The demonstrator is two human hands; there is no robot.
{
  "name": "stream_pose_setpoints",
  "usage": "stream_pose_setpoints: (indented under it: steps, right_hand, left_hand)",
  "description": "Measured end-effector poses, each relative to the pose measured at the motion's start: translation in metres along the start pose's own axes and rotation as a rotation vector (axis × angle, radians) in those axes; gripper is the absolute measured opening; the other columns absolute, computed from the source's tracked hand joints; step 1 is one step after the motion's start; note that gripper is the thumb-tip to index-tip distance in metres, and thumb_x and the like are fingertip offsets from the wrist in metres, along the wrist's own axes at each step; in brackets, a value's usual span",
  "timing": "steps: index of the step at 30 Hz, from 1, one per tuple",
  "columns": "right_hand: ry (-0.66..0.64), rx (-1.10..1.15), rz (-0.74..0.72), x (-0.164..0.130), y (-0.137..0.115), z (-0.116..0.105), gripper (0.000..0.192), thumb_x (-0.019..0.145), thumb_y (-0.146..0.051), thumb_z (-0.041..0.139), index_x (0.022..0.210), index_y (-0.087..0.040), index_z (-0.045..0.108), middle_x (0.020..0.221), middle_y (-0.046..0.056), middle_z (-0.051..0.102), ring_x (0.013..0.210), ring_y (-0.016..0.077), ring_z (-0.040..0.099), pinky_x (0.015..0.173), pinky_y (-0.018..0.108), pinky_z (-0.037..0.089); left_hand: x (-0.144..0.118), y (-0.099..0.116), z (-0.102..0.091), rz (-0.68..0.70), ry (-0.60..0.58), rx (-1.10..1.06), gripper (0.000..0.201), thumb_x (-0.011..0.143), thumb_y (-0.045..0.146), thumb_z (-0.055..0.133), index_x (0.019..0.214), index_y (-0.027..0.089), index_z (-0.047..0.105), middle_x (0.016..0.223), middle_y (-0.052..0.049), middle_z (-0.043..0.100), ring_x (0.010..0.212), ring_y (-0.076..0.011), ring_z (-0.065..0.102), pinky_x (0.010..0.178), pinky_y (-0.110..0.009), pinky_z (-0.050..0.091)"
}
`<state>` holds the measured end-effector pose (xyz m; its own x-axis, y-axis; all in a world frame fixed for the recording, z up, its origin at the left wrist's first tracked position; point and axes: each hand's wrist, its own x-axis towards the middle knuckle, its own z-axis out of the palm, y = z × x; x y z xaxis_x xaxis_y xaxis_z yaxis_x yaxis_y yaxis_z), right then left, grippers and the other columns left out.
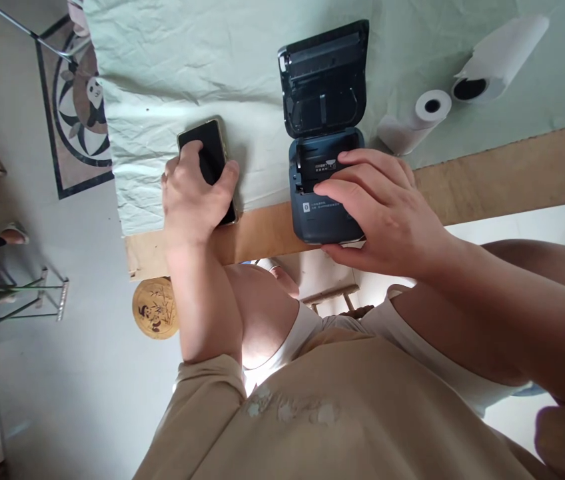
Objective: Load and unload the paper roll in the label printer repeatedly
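Observation:
A black smartphone [211,155] lies screen up on the cloth at the table's front edge. My left hand [195,187] is over it, thumb along its right edge, one finger on the screen and the other fingers curled at its left side. To the right sits a dark blue portable thermal printer [320,220] with its black lid [325,80] raised. My right hand [382,200] grips the printer's right side, thumb low at the front edge and fingertips over the open compartment. A small printed label shows inside; no paper roll is visible there.
Two white paper rolls, a smaller one [420,120] and a larger one [500,63] with its end loose, are right of the printer. A pale green cloth [242,53] covers the table, leaving a wooden edge [502,173] bare. A round stool [155,308] stands below left.

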<state>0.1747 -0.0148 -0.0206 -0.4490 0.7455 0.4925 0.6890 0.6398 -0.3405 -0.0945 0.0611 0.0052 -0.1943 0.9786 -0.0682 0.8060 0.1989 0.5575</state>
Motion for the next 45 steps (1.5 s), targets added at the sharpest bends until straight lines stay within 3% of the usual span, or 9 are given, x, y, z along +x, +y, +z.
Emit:
stream_pose_setpoints:
  steps: [6,12,20,23,27,32,37,40,45]
  right_hand:
    - [-0.026,0.011,0.021,0.0,-0.001,-0.002,0.051,0.082,-0.043,0.065,0.127,-0.021,0.053,0.124,0.01,0.064,0.133,0.0306,0.054,0.102,0.044,0.048]
    - [-0.034,0.005,0.026,0.0,-0.002,-0.003,0.049,0.084,-0.043,0.063,0.126,-0.02,0.054,0.124,0.009,0.064,0.133,0.0304,0.054,0.1,0.044,0.048]
    - [-0.02,0.005,0.019,0.0,-0.002,-0.002,0.051,0.083,-0.044,0.064,0.127,-0.019,0.054,0.124,0.01,0.063,0.133,0.0311,0.054,0.1,0.045,0.048]
    - [-0.035,0.012,0.02,0.001,-0.002,-0.003,0.05,0.083,-0.042,0.064,0.127,-0.019,0.054,0.124,0.009,0.063,0.133,0.0309,0.054,0.1,0.045,0.048]
    - [-0.035,0.016,0.027,0.001,-0.002,-0.003,0.051,0.083,-0.043,0.064,0.127,-0.019,0.055,0.124,0.009,0.063,0.134,0.0314,0.053,0.103,0.045,0.047]
    - [-0.041,0.002,0.021,0.0,-0.002,-0.004,0.051,0.084,-0.043,0.065,0.128,-0.02,0.053,0.124,0.009,0.064,0.134,0.0298,0.054,0.106,0.045,0.048]
    - [-0.066,0.004,0.027,0.0,-0.002,-0.004,0.053,0.084,-0.044,0.064,0.13,-0.021,0.052,0.125,0.01,0.064,0.135,0.031,0.052,0.106,0.047,0.048]
    - [-0.045,0.012,0.014,0.0,-0.002,-0.004,0.054,0.083,-0.043,0.065,0.129,-0.019,0.054,0.123,0.011,0.063,0.133,0.033,0.054,0.104,0.05,0.049]
    - [-0.076,0.016,0.008,0.0,-0.002,-0.006,0.053,0.085,-0.042,0.065,0.13,-0.018,0.053,0.124,0.012,0.063,0.134,0.0326,0.053,0.109,0.051,0.048]
  left_hand:
    - [-0.013,0.01,0.009,0.087,0.019,0.085,0.057,0.063,0.045,0.086,0.112,0.026,0.066,0.113,-0.014,0.06,0.122,-0.0448,0.048,0.116,-0.066,0.029]
    - [-0.019,0.007,0.013,0.11,-0.027,0.013,0.055,0.056,0.025,0.087,0.106,0.032,0.066,0.113,-0.012,0.058,0.125,-0.0451,0.043,0.12,-0.068,0.023]
    - [-0.023,0.006,0.01,0.101,-0.102,-0.196,0.089,0.061,0.044,0.09,0.14,0.04,0.049,0.124,-0.007,0.058,0.145,-0.045,0.028,0.128,-0.066,0.006]
    - [-0.026,0.005,0.004,0.037,-0.123,-0.2,0.099,0.061,0.063,0.088,0.147,0.038,0.045,0.12,-0.007,0.06,0.137,-0.0435,0.038,0.125,-0.064,0.016]
    - [-0.034,0.003,-0.005,0.073,-0.043,-0.165,0.092,0.071,0.08,0.07,0.145,0.029,0.05,0.115,-0.008,0.064,0.11,-0.0363,0.057,0.109,-0.062,0.037]
    - [-0.035,-0.02,-0.015,0.163,-0.012,-0.27,0.07,0.078,0.072,0.07,0.132,0.028,0.058,0.126,-0.004,0.062,0.11,-0.0295,0.059,0.105,-0.057,0.045]
    - [-0.028,-0.052,-0.02,0.237,-0.172,-0.28,0.081,0.076,0.064,0.078,0.142,0.029,0.047,0.138,-0.007,0.058,0.137,-0.0381,0.046,0.118,-0.063,0.034]
    - [-0.027,-0.062,-0.017,0.356,-0.28,-0.279,0.084,0.078,0.063,0.076,0.147,0.036,0.037,0.151,-0.003,0.049,0.147,-0.0352,0.039,0.127,-0.06,0.029]
    - [-0.029,-0.063,-0.015,0.433,-0.266,-0.068,0.094,0.075,0.065,0.071,0.154,0.041,0.024,0.159,-0.003,0.039,0.151,-0.0348,0.035,0.127,-0.066,0.029]
